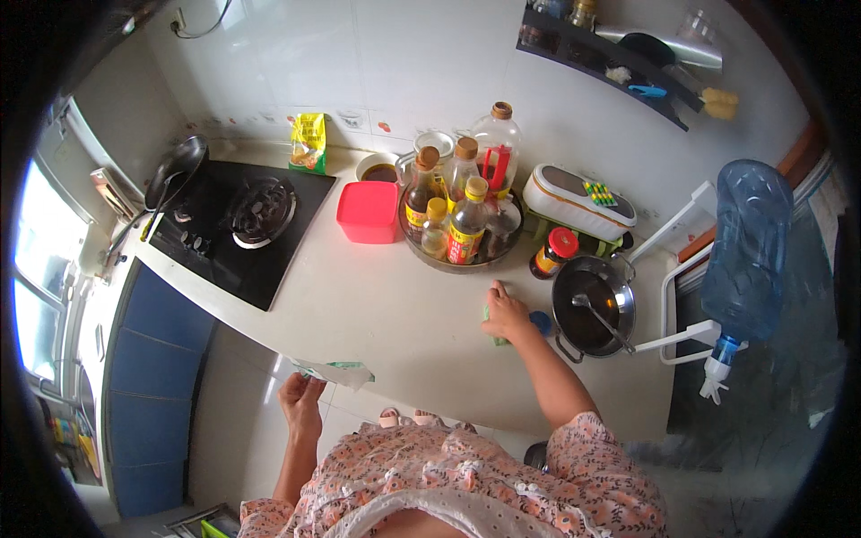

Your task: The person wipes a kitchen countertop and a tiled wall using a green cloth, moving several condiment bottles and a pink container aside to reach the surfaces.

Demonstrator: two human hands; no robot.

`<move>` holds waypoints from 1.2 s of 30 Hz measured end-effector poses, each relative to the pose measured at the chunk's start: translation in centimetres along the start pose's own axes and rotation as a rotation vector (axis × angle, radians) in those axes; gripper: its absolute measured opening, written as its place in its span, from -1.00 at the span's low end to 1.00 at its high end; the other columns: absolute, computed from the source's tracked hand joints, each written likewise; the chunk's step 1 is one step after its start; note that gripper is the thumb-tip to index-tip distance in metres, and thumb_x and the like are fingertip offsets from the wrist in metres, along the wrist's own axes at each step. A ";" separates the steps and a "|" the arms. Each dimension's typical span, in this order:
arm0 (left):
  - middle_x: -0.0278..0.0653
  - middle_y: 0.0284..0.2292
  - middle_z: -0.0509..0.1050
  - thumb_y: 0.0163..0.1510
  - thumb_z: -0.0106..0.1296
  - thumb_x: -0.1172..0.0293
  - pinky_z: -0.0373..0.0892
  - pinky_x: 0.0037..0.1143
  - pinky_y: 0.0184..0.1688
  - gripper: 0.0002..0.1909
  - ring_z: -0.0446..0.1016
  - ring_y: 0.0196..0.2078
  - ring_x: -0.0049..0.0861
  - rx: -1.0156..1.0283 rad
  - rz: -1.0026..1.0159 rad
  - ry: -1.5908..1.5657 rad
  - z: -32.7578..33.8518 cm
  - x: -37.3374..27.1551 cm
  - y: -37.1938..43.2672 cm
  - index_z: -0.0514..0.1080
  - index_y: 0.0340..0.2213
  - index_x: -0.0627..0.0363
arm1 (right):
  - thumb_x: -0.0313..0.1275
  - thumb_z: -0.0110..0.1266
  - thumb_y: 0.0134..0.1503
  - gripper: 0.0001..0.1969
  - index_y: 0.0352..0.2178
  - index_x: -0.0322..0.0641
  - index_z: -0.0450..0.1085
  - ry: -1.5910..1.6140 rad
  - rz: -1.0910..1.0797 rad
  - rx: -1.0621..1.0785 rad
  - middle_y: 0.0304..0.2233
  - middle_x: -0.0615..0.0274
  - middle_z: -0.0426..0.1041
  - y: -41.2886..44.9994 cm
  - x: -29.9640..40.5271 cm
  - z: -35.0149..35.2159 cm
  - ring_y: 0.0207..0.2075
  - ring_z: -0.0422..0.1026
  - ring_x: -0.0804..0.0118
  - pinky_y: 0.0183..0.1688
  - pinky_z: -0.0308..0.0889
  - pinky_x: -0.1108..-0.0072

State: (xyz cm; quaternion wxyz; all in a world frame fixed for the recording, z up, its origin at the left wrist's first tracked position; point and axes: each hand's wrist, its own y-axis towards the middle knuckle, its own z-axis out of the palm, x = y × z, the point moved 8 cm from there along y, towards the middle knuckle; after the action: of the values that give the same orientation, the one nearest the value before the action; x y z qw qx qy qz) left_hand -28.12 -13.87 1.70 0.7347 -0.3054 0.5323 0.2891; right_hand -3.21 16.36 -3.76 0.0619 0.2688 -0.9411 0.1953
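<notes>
My left hand (301, 402) grips a thin white packet or sheet with green print (340, 372), held just off the counter's front edge. On the pale countertop (417, 316), my right hand (506, 315) has its fingers over a light green item (499, 341). Most of that item is hidden under the hand, so I cannot tell if it is a cloth or a sponge. A round blue item (540, 323) lies beside my right wrist. Further right sits a two-handled metal pot (562, 296) holding dark liquid and a spoon (602, 321).
A round tray (437, 263) carries several sauce bottles. Left of it stand a red plastic box (367, 214), a bowl of dark liquid (378, 168) and a gas hob (255, 242) with a wok (178, 171). A red-lidded jar (555, 252) and an inverted water bottle (746, 249) are rightward.
</notes>
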 end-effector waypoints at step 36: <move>-0.26 -0.50 0.41 -0.11 -0.11 0.61 0.31 -0.52 -0.24 -0.94 0.39 -0.44 -0.60 0.061 -0.032 0.088 0.9 0.4 1.0 0.34 -0.51 0.33 | -0.44 0.01 -0.28 -0.63 -0.34 -0.25 0.16 0.401 0.117 -0.809 -0.28 0.02 0.18 -0.2 -4.2 -4.9 -0.28 0.21 0.04 -0.31 0.18 0.32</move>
State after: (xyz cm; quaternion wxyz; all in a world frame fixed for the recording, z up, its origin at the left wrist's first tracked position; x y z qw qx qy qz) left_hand -28.16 -12.49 1.37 0.7242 -0.3037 0.5676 0.2472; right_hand 0.54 20.20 -0.13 0.3318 0.1263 -0.9248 -0.1367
